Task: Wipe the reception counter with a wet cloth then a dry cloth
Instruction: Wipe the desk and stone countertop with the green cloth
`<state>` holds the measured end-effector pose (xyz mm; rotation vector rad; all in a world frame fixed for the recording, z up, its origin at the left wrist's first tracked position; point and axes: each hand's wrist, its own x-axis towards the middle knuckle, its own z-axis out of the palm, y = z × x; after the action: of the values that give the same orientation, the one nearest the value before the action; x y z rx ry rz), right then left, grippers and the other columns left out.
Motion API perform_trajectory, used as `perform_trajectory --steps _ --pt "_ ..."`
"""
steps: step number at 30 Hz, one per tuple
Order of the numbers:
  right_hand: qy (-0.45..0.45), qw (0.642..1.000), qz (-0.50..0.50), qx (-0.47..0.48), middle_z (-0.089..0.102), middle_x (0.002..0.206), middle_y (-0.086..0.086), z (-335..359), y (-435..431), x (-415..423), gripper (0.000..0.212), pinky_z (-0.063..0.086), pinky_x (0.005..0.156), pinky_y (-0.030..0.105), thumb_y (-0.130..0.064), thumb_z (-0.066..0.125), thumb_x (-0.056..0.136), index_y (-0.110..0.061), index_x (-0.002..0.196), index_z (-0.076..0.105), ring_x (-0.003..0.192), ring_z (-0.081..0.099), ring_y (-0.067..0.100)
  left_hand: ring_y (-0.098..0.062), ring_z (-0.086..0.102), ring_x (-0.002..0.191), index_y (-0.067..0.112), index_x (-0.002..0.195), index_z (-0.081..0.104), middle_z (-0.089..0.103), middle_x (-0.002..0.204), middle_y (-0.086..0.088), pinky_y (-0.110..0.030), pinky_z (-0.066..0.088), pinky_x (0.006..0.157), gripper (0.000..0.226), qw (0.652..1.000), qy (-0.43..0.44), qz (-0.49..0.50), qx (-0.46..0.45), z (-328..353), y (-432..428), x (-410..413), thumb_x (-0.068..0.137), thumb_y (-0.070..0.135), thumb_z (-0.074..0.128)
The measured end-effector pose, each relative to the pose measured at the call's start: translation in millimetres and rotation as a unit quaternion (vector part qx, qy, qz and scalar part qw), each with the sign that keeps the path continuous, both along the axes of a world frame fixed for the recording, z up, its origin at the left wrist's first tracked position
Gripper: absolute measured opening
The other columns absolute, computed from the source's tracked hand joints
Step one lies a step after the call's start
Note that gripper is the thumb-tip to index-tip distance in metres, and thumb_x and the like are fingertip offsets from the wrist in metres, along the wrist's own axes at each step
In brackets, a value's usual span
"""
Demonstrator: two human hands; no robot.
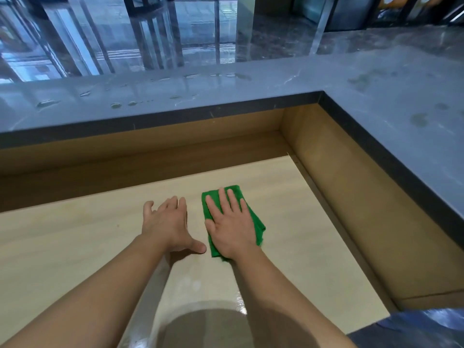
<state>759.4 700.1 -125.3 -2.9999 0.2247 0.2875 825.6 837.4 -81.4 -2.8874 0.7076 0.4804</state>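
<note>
- Pale desk (75, 234) under both hands.
- Right hand (229, 227), fingers spread, presses green cloth (256, 228); left hand (167, 224) open alongside.
- Unpinched, the cloth may bunch, leaving streaks.

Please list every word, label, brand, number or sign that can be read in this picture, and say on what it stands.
No text can be read.
Green cloth under the right hand: plain, no label in view.
Wooden desk and grey counter: no print.
Far background beyond the counter: too blurred to tell.
</note>
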Motion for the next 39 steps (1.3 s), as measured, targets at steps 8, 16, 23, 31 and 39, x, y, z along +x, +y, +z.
perform_trajectory --steps 8,16,23,31,39 --pt "-0.028 0.994 -0.104 -0.031 -0.005 0.164 0.005 1 -139 4 0.059 0.007 0.121 0.041 -0.05 0.02 0.102 -0.031 0.156 0.003 0.151 -0.005 0.023 -0.014 0.018 0.145 0.021 0.142 0.029 0.022 0.157 -0.001 -0.047 0.001 0.115 0.124 0.999 0.032 0.038 0.0 6 -11 26 0.043 0.089 0.06" --pt "-0.023 0.957 -0.288 -0.019 -0.009 0.163 0.009 -4 -122 30 0.058 0.001 0.121 0.047 -0.041 0.015 0.102 -0.028 0.156 -0.003 0.15 -0.009 0.028 -0.015 0.031 0.137 0.019 0.141 0.031 0.036 0.144 0.002 -0.045 0.008 0.116 0.125 0.998 0.036 0.026 0.037 -5 -10 36 0.043 0.09 0.06" --pt "-0.023 0.995 -0.093 -0.008 -0.017 0.161 0.012 -3 6 73 0.059 -0.004 0.119 0.052 -0.043 0.014 0.103 -0.026 0.155 -0.008 0.148 -0.016 0.033 -0.016 0.022 0.144 0.016 0.146 0.026 0.029 0.153 -0.001 -0.047 0.007 0.115 0.134 0.998 0.041 0.028 0.049 -3 -8 36 0.04 0.092 0.059" --pt "-0.032 0.999 -0.008 -0.038 0.036 0.149 0.01 5 -96 88 0.053 0.016 0.116 0.043 -0.048 0.023 0.101 -0.029 0.151 0.025 0.139 0.027 0.028 -0.02 0.028 0.139 0.014 0.143 0.028 0.034 0.146 0.0 -0.037 0.027 0.108 0.128 0.996 0.07 0.032 0.055 1 -14 38 0.044 0.085 0.068" --pt "-0.006 0.968 -0.246 -0.044 0.028 0.157 0.013 5 -163 97 0.055 0.014 0.119 0.044 -0.04 0.019 0.102 -0.019 0.149 0.036 0.147 0.014 0.03 -0.018 0.011 0.147 0.015 0.15 0.014 0.014 0.159 -0.001 -0.041 0.022 0.115 0.137 0.996 0.076 0.042 0.03 -6 -7 37 0.045 0.085 0.067"
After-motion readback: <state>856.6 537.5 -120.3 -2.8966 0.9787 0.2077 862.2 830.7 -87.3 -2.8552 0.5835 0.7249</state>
